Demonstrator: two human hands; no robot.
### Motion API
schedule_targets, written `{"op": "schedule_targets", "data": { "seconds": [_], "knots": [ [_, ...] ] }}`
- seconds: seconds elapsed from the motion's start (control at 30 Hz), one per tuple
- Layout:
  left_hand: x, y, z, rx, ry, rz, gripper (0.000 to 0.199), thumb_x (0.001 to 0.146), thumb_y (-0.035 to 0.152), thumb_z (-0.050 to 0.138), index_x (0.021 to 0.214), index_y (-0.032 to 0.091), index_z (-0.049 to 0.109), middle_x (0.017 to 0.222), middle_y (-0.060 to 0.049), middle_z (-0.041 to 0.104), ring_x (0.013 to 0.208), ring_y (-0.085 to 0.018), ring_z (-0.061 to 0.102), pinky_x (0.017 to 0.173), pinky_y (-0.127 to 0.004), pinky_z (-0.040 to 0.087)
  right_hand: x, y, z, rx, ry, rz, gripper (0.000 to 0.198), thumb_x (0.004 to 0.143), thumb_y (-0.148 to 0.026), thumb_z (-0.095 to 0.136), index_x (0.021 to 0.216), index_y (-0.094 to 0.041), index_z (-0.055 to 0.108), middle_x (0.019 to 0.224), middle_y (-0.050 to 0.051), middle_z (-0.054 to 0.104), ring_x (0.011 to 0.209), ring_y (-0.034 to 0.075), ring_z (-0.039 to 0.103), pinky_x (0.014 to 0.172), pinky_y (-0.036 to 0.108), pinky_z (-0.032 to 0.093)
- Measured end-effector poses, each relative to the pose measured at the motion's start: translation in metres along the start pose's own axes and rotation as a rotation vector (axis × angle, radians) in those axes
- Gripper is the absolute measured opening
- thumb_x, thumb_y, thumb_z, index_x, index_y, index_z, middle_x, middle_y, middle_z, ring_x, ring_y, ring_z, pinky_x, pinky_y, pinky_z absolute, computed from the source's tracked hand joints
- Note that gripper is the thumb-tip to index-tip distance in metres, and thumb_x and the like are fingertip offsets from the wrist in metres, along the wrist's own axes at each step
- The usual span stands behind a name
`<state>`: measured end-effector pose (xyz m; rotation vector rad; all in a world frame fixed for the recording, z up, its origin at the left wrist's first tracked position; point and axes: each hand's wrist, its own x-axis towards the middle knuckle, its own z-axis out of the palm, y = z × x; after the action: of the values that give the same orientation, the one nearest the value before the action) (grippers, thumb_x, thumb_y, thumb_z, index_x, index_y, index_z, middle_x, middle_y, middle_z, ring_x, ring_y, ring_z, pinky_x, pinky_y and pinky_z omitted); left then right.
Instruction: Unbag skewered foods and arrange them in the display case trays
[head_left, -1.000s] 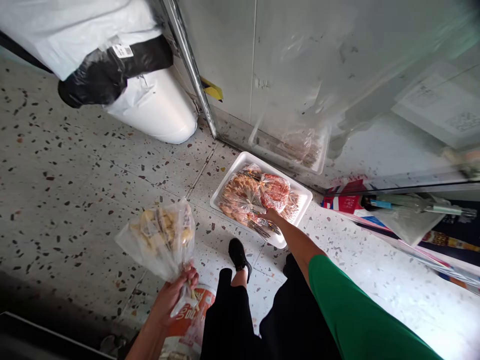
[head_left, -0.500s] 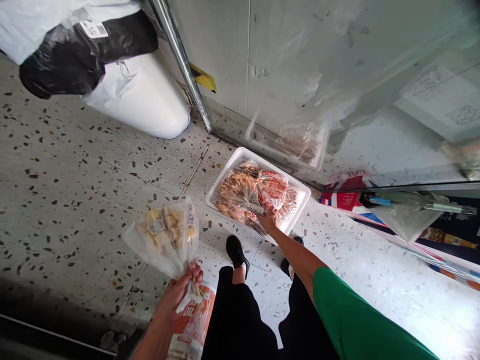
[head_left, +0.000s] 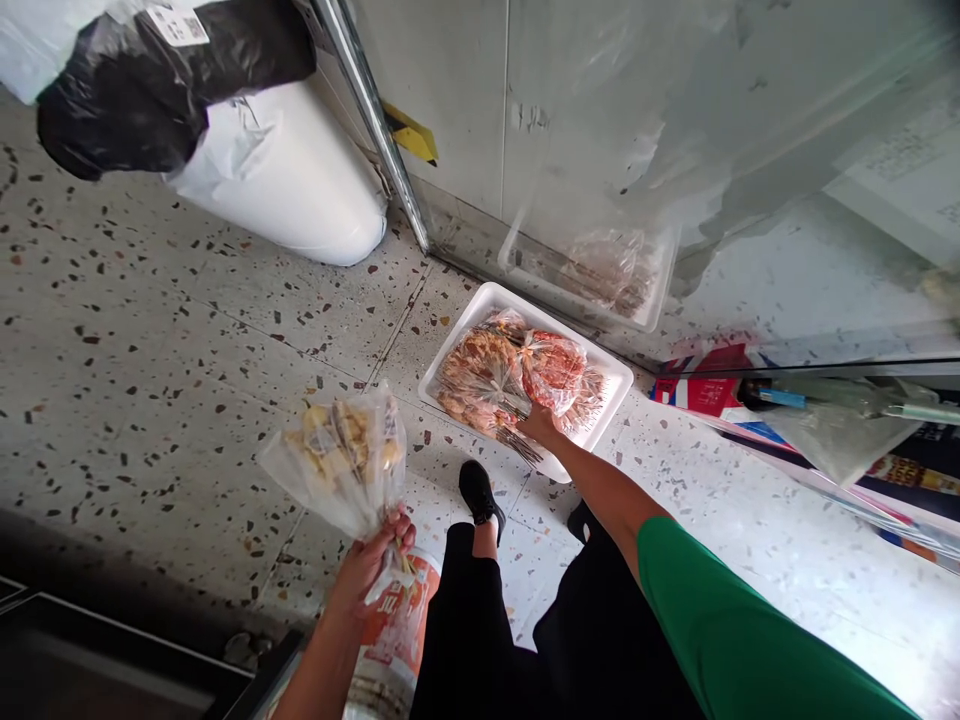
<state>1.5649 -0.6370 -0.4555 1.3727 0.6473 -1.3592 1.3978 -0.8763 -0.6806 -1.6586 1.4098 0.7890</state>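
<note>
My left hand (head_left: 382, 550) is wrapped round the gathered neck of a clear plastic bag of yellowish skewered food (head_left: 341, 445), held above the floor with stick ends poking out below the fist. My right hand (head_left: 541, 425) reaches down to the near side of a white tray (head_left: 611, 410). Its fingers are closed at the stick ends of a bag of brown meat skewers (head_left: 480, 370); the fingertips are partly hidden. Beside that bag in the tray lies a bag of red meat skewers (head_left: 555, 370).
A glass panel (head_left: 585, 120) with a metal frame stands just behind the tray. White rolls (head_left: 300, 190) and a black plastic bundle (head_left: 120, 110) are at upper left. An orange-and-white bucket (head_left: 397, 620) stands by my left leg. Packages (head_left: 825, 420) lie at right.
The view has shifted slightly, so the tray and both hands sit a little further right. My left hand still holds its bag; my right hand stays at the skewers in the tray.
</note>
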Motion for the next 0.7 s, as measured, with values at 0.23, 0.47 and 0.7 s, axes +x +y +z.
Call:
{"op": "schedule_targets", "data": {
  "seconds": [0.23,0.47,0.7],
  "knots": [
    [0.004,-0.013,-0.001,-0.001,-0.011,0.009,0.030,0.064,0.027,0.080,0.079,0.016,0.056,0.064,0.003,0.048,0.058,-0.008,0.044,0.055,-0.019,0.041,-0.022,-0.005,0.004,0.019,0.041,0.022,0.057,0.072,-0.052,0.060,0.117,-0.016,0.056,0.107,0.018,0.064,0.094,0.032,0.061,0.073,0.042,0.048],
    [0.014,-0.017,0.024,-0.011,-0.060,-0.034,0.032,0.062,0.026,0.080,0.069,0.016,0.051,0.061,0.004,0.043,0.054,-0.007,0.038,0.052,-0.020,0.040,-0.023,-0.004,0.005,0.048,-0.016,0.034,0.050,0.075,-0.048,0.060,0.114,-0.018,0.057,0.109,0.017,0.064,0.093,0.033,0.061,0.072,0.041,0.046],
    [0.020,-0.015,0.045,0.109,-0.089,-0.043,0.025,0.070,0.024,0.073,0.070,0.017,0.050,0.061,0.003,0.042,0.054,-0.008,0.038,0.051,-0.021,0.037,-0.006,0.013,0.011,0.077,-0.045,0.052,0.056,0.074,-0.038,0.064,0.124,-0.019,0.049,0.112,0.017,0.061,0.103,0.033,0.058,0.079,0.040,0.043]
  ]
}}
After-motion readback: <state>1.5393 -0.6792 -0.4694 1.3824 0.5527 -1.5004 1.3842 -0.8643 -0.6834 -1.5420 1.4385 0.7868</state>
